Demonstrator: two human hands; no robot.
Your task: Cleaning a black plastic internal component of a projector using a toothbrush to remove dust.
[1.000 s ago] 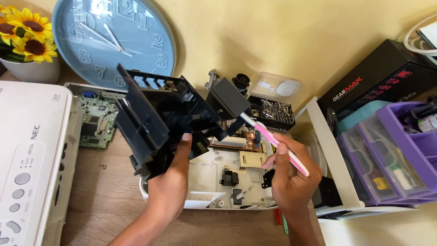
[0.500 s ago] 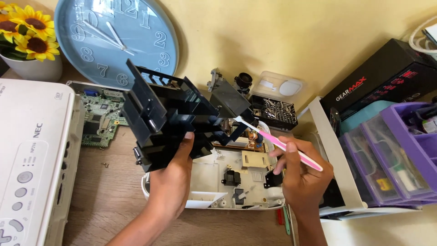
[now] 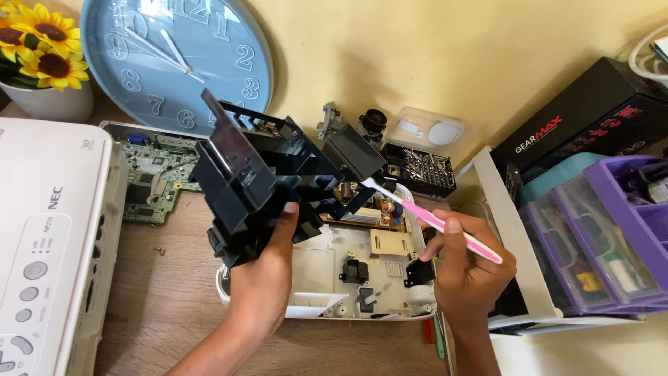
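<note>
The black plastic frame (image 3: 257, 188) is clamped in the left hand (image 3: 263, 278) and brushed with the pink toothbrush (image 3: 435, 223) pinched in the right hand (image 3: 467, 268); light, steady strokes seem called for.

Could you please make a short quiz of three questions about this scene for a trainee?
1. Which hand holds the black plastic frame?
2. True or false: the pink toothbrush lies flat on the table.
3. What stands behind the frame against the wall: A) a blue clock, B) a mirror, C) a fan?

Key:
1. The left hand grips it, lifted above the white base shell.
2. False; the right hand holds it, its head at the frame.
3. A.
</note>
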